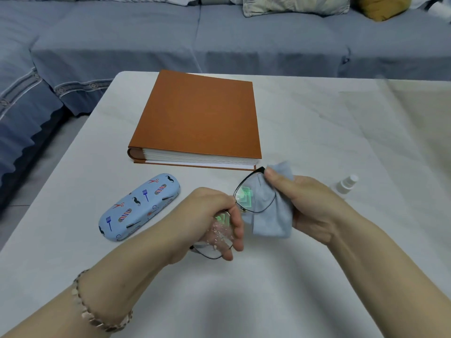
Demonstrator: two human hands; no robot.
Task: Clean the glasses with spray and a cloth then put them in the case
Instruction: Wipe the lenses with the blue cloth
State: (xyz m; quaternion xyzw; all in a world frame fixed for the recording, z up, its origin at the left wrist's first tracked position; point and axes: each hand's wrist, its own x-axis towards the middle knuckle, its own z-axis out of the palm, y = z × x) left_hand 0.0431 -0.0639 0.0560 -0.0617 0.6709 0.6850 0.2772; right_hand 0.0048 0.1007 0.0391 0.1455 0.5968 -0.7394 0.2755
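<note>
Black thin-framed glasses (246, 191) hang above the table between my hands. My left hand (210, 215) grips the nearer lens and bridge; droplets show on that lens. My right hand (310, 206) pinches a light blue cloth (268, 220) around the farther lens, thumb on the frame's top corner. The closed glasses case (139, 206), pale blue with barber patterns, lies on the table to the left of my left hand. A small white spray bottle (345, 185) lies on the table just behind my right hand.
A thick orange album (197, 118) lies closed on the white table (244, 301) just beyond the glasses. A blue-grey sofa (170, 40) with cushions runs behind and to the left of the table. A bracelet sits on my left wrist.
</note>
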